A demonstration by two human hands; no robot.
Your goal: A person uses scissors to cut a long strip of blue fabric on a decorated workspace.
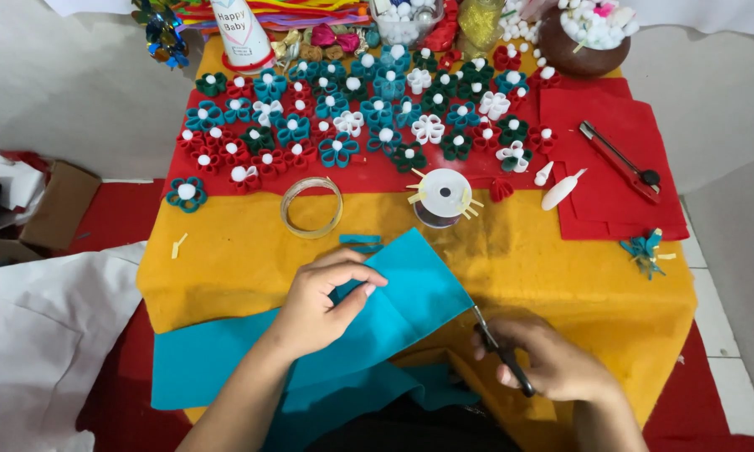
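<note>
- A sheet of soft teal felt (pixel 393 314) lies folded at the near edge of the desk (pixel 561 268), at about 6 o'clock in the view, its lower part hanging over the front.
- The desk is draped in matte yellow cloth, with red felt (pixel 620 167) laid across its far half and right side.
- The left hand (pixel 318 305) comes in from 7 o'clock, palm down, with its fingers curled and pinching the fold of the teal felt.
- The right hand (pixel 553 360), at 5 o'clock, is closed round the dark handles of a pair of scissors (pixel 498 347); the blades point up to the felt's right corner and touch its edge.
- Just beyond the felt, at 12 o'clock from it, stand a clear tape ring (pixel 311 206) and a spool of thin thread (pixel 442 197) stuck with small yellow strips.
- Farther back lie rows of rolled felt flowers (pixel 368 117) in red, teal, green and white, each with a white pompom centre.
- At 2 o'clock a red utility knife (pixel 620 159) rests on the red felt, and a brown bowl (pixel 582 54) of white pompoms sits behind it.
</note>
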